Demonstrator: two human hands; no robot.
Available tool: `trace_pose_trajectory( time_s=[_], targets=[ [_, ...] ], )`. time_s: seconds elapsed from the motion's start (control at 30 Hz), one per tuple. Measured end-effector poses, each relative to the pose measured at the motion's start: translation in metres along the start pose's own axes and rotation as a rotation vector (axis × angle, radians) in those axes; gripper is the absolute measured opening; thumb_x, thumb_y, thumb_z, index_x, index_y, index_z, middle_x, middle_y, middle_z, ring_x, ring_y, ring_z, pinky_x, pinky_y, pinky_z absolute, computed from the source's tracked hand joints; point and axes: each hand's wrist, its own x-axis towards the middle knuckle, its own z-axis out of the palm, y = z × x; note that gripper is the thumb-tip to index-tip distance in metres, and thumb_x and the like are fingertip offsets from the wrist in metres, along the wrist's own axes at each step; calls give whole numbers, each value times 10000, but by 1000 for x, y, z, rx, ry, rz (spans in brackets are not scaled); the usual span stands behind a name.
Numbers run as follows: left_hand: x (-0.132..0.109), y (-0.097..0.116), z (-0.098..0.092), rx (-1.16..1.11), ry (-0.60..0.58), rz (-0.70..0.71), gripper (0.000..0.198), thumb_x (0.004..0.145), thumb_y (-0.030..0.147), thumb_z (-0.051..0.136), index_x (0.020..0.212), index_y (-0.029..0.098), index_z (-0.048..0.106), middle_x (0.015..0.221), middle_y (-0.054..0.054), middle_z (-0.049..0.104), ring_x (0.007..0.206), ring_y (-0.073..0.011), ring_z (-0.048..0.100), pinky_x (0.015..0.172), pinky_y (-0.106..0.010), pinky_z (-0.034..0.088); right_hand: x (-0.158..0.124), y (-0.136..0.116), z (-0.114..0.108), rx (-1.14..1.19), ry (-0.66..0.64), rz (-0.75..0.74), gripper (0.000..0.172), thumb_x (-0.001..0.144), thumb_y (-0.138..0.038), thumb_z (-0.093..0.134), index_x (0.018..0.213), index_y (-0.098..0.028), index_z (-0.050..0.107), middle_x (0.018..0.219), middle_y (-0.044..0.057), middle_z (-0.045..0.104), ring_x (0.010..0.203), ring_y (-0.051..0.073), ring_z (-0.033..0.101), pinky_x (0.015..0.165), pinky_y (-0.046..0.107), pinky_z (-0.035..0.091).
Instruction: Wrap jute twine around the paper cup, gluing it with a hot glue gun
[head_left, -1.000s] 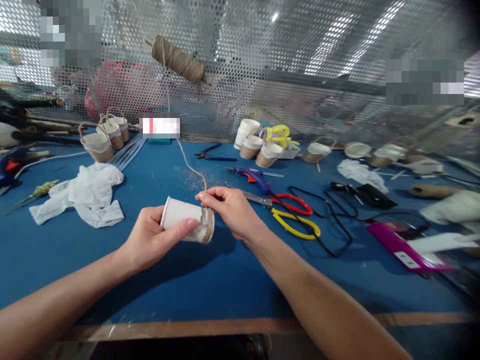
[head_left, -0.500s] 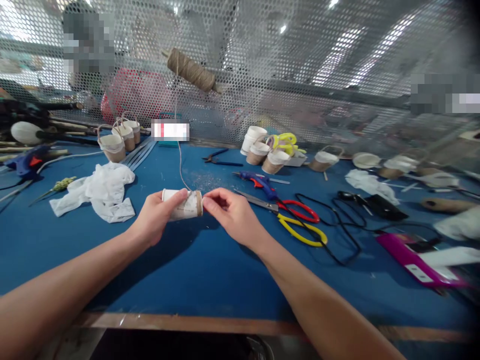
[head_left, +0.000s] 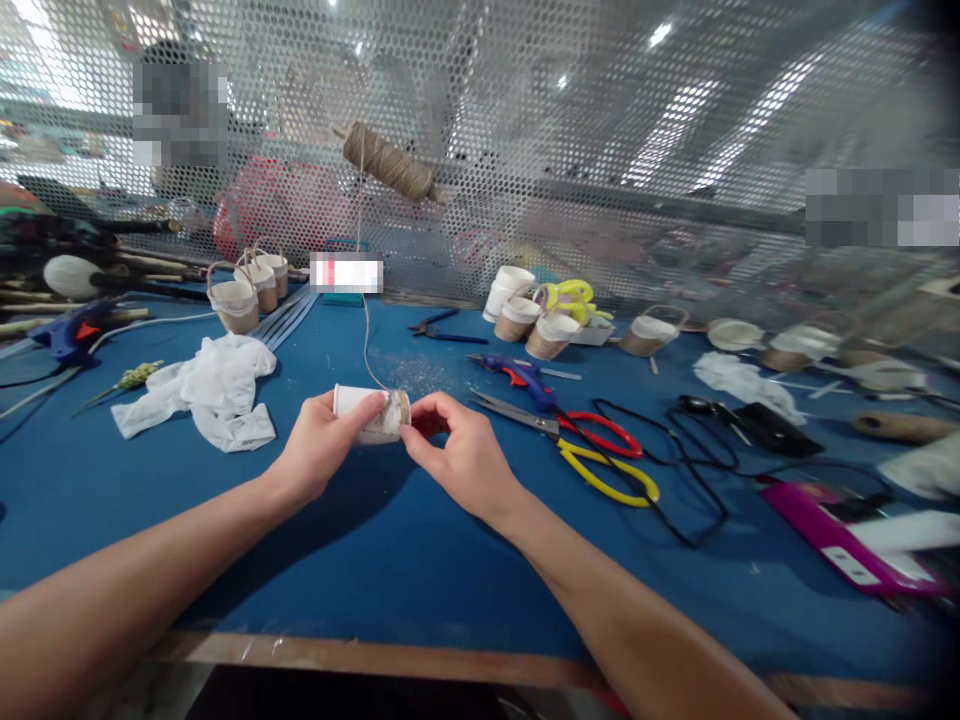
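A white paper cup (head_left: 356, 404) lies on its side above the table, its rim pointing left. My left hand (head_left: 322, 440) is closed around it, thumb along the upper side. Brown twine (head_left: 404, 408) is wound round the cup's base end. From there a strand of twine (head_left: 367, 345) runs up to the spool of twine (head_left: 388, 162) hanging on the mesh. At the base of the cup is my right hand (head_left: 457, 450), its thumb and index finger touching the edge and the other fingers curled. Whether these fingers pinch the twine is hard to make out.
Scissors (head_left: 517, 412) and a blue glue gun (head_left: 517, 378) lie right of my hands, with black cables and a purple power strip (head_left: 847, 540) beyond. Crumpled white cloth (head_left: 206, 390) lies left. Twine-wrapped cups (head_left: 237, 307) with handles stand behind, near pliers (head_left: 442, 330).
The view has shifted slightly, so everything sits a little lower. My right thumb has moved down along the cup's base edge, while my left hand keeps its hold on the cup.
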Motion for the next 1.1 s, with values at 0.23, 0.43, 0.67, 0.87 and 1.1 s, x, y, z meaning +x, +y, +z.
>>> trace_pose_trajectory(
  time_s=[0.23, 0.43, 0.67, 0.87, 1.1],
  targets=[
    [1, 0, -2, 82, -10, 51, 229, 672, 321, 651, 759, 109, 657, 697, -29, 686, 607, -123, 593, 594, -214, 457, 0, 1, 0, 32, 4, 8, 32, 698, -209, 544, 714, -203, 517, 694, 5, 578, 643, 139, 533, 630, 286, 429],
    [-2, 2, -4, 218, -55, 156, 245, 709, 317, 620, 818, 101, 658, 774, -60, 705, 669, -155, 617, 621, -230, 480, 2, 2, -3, 322, -18, 171, 124, 752, -316, 519, 734, -193, 527, 684, -2, 554, 647, 127, 517, 629, 271, 406],
    [-7, 3, -8, 444, -297, 381, 199, 705, 269, 628, 846, 137, 675, 858, -69, 699, 780, -205, 631, 706, -275, 490, 12, 11, -8, 539, -49, 336, 253, 774, -403, 440, 648, -186, 473, 554, -29, 480, 505, 102, 457, 492, 249, 371],
    [0, 4, -9, 292, -301, 142, 263, 672, 309, 659, 867, 133, 668, 876, -87, 697, 758, -196, 631, 692, -275, 491, 9, 9, -8, 460, -67, 292, 198, 743, -350, 515, 648, -179, 486, 556, -37, 489, 527, 94, 447, 529, 244, 365],
    [2, 0, -9, 180, -313, 37, 238, 685, 300, 645, 822, 107, 672, 794, -75, 697, 669, -152, 611, 651, -240, 473, 11, 14, -11, 260, -7, 193, 175, 786, -346, 500, 788, -183, 565, 783, 19, 580, 718, 144, 515, 683, 293, 393]
  ],
)
